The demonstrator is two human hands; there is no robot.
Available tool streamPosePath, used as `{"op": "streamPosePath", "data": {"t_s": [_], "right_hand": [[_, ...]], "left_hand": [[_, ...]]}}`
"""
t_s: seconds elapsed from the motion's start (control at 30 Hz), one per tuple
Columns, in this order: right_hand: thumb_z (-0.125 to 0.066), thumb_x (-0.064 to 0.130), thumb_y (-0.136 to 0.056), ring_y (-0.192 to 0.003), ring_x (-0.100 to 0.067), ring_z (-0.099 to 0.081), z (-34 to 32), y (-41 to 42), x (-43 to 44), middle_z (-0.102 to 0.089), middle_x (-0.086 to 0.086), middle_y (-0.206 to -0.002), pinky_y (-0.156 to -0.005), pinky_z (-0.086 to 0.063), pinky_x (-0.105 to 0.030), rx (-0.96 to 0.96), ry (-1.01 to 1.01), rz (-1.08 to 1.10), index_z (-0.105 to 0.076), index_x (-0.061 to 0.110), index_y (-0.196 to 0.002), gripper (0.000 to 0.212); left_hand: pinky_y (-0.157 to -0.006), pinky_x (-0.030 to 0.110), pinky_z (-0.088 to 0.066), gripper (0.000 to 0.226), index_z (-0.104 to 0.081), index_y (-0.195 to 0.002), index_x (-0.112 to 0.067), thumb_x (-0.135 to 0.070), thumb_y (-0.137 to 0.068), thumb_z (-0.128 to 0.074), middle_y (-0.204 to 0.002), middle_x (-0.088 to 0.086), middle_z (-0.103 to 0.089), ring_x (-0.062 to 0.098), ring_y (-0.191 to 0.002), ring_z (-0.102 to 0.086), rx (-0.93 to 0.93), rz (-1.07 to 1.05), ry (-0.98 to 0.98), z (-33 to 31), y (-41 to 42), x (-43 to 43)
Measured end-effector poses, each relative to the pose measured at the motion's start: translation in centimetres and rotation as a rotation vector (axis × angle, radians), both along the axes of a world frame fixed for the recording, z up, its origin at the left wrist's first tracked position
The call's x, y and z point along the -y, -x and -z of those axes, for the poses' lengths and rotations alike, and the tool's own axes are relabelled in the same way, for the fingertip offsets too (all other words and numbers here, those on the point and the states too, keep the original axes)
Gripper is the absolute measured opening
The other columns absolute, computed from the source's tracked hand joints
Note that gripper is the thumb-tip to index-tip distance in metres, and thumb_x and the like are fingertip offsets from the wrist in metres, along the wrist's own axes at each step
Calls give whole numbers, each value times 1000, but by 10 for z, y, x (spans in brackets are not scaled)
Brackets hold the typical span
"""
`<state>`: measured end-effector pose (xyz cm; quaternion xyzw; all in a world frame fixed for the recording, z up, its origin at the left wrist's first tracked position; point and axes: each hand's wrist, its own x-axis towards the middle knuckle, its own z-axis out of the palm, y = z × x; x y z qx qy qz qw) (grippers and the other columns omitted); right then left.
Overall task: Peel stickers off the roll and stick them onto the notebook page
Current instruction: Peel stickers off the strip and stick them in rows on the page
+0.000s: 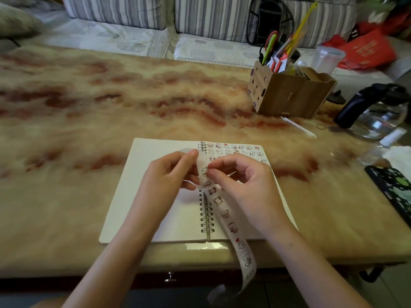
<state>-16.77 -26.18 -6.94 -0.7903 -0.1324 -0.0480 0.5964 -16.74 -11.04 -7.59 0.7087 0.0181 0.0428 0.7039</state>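
The sticker strip (224,213) is a long pale band with small cartoon animals printed along it. It is held up over the middle of the open notebook (160,196), crosses the spiral binding (205,210), goes over the near edge of the table (89,107) and hangs down below it. Its lower end is blurred, so I cannot tell if a roll is there.

The left hand (169,172) holds the upper end of the strip; the thumb and the fingers are closed on it near the top of the binding. The right hand (242,181) is just beside it, with the thumb and forefinger pinched together at one sticker (204,171) on the strip. Whether this sticker is already lifted from the backing, I cannot tell.

The notebook lies flat near the front edge of the table. Its left page is blank. The right page (235,150) carries several rows of small stickers at its top, partly hidden by the right hand.

The table has a glossy marble pattern in cream and red. To the far right stands a wooden organizer box (291,94) with scissors (270,44) and pens in it. Near it, at the right edge, are a glass kettle (375,114) with a black handle, a clear plastic cup (328,58) and a small white bottle (392,136). Behind the table there is a striped sofa (133,14).
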Motion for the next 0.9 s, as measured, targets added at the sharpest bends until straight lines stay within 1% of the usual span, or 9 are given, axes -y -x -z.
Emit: {"op": "streamPosePath", "data": {"t_s": [0.13,0.47,0.6,0.8,0.9], "right_hand": [[-72,6,-81,-74,-9,-68,1,-1,1,-73,2,-80,-69,-52,-17,5,-28,5,-72,15,-88,10],[-73,8,-80,-74,-8,-68,2,-4,3,-73,5,-78,-72,-53,-19,14,-2,20,-73,17,-85,11],[-74,9,-79,-74,-9,-68,2,-4,4,-73,4,-78,-73,-54,-20,21,0,27,-73,16,-86,10],[-73,6,-79,-72,-7,-67,3,-3,3,-72,2,-76,-71,-51,-15,74,44,19,-72,12,-84,7],[-73,6,-79,-73,-8,-67,3,-3,3,-72,1,-78,-72,-51,-16,63,23,16,-72,12,-84,8]], "left_hand": [[-58,17,-51,14,-70,-77,-14,-18,-88,-61,-66,0,-69,7,-61,-65,-7,35,-40,0,2,0],[-59,16,-51,15,-70,-77,-14,-17,-88,-61,-65,-3,-69,6,-63,-65,-8,62,-51,-3,3,-1],[-59,16,-52,14,-71,-78,-12,-17,-88,-61,-66,-3,-70,6,-64,-65,-4,68,-59,-4,4,0],[-58,17,-52,15,-72,-78,-10,-16,-88,-61,-68,3,-71,10,-64,-67,-27,45,-31,-4,4,0],[-58,17,-52,15,-71,-78,-10,-16,-88,-61,-67,2,-71,9,-63,-67,-30,46,-20,-5,4,0]]}}
